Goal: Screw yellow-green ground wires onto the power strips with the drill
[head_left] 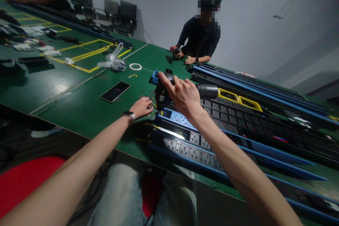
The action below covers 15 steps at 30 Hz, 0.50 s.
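Observation:
My right hand (184, 93) is wrapped round a black power drill (162, 93), holding it over the near ends of the power strips. The drill's black cylindrical part (208, 91) sticks out to the right of the hand. Lower and to the left, my left hand (142, 106) rests at the table with its fingers curled together beside thin yellow-green wires (154, 106). What those fingers hold, if anything, is hidden. Just right of the wires lies a blue-edged power strip (176, 116) with its sockets facing up. Another power strip (182, 148) lies nearer to me.
More long strips (238, 120) cover the table's right side, with yellow frames (249, 103) among them. A phone (115, 91), a white tape ring (135, 66), a plastic bag (115, 61) and a small blue box (155, 76) lie leftward. Across the table, a person (201, 35) holds a red-and-black tool.

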Each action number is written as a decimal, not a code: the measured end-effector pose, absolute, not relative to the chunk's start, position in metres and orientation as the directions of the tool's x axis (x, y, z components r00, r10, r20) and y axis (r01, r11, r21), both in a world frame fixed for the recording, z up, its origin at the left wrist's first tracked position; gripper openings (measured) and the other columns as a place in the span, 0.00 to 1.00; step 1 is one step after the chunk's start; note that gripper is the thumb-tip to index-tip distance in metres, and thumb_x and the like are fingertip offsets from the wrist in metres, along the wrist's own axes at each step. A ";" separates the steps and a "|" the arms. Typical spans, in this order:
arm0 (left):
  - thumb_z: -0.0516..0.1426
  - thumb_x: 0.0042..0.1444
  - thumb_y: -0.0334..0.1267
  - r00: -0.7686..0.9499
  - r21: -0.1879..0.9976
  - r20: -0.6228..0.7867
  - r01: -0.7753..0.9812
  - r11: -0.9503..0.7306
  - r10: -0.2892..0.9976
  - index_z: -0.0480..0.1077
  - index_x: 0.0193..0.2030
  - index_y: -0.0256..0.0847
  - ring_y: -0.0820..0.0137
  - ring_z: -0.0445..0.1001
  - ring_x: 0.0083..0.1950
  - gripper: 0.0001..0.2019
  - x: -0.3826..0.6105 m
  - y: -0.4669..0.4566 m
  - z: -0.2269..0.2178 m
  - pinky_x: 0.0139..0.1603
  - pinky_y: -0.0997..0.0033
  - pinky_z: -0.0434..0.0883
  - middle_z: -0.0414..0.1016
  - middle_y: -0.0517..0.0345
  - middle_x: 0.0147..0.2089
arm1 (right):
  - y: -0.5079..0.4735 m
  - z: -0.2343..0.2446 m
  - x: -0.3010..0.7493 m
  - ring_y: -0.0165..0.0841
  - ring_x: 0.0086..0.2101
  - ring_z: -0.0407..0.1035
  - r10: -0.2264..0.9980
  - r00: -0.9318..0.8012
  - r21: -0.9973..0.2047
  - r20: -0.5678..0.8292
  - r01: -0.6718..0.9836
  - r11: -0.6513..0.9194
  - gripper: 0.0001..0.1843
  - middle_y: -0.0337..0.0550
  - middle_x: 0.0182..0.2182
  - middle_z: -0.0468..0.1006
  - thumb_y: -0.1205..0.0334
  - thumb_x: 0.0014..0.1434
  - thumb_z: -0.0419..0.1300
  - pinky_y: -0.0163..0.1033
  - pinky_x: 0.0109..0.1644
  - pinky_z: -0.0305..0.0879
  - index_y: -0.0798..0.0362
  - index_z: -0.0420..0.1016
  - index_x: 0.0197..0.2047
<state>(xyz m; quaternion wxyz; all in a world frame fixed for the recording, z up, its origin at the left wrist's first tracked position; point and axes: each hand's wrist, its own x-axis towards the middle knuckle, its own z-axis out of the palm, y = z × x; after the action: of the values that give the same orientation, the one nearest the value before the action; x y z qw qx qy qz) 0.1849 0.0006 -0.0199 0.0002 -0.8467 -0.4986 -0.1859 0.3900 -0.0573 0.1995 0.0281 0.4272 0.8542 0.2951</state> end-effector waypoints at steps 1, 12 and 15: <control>0.54 0.61 0.38 0.434 0.186 0.315 0.844 -0.504 0.844 0.64 0.30 0.42 0.62 0.66 0.43 0.08 0.185 0.000 -0.020 0.46 0.62 0.66 0.68 0.52 0.37 | -0.057 0.200 0.390 0.38 0.42 0.71 0.747 -0.634 0.529 0.201 0.712 0.462 0.43 0.53 0.50 0.73 0.78 0.63 0.43 0.41 0.44 0.57 0.48 0.29 0.76; 0.54 0.61 0.38 0.440 0.178 0.310 0.844 -0.506 0.843 0.65 0.31 0.42 0.61 0.66 0.43 0.08 0.184 0.001 -0.019 0.45 0.62 0.66 0.68 0.51 0.38 | -0.058 0.200 0.391 0.39 0.41 0.71 0.751 -0.628 0.521 0.204 0.719 0.459 0.42 0.53 0.49 0.73 0.77 0.64 0.44 0.41 0.44 0.59 0.48 0.32 0.76; 0.54 0.62 0.38 0.442 0.180 0.313 0.841 -0.509 0.841 0.64 0.31 0.42 0.61 0.66 0.43 0.08 0.184 0.001 -0.020 0.45 0.62 0.65 0.68 0.51 0.38 | -0.058 0.201 0.391 0.39 0.42 0.71 0.756 -0.624 0.514 0.198 0.723 0.462 0.42 0.54 0.50 0.73 0.76 0.64 0.44 0.42 0.45 0.59 0.48 0.31 0.76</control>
<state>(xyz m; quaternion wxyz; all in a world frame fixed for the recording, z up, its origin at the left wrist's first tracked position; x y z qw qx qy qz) 0.1839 0.0011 -0.0201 0.0011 -0.8492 -0.4952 -0.1835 0.3909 -0.0584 0.2006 0.0290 0.4328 0.8543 0.2862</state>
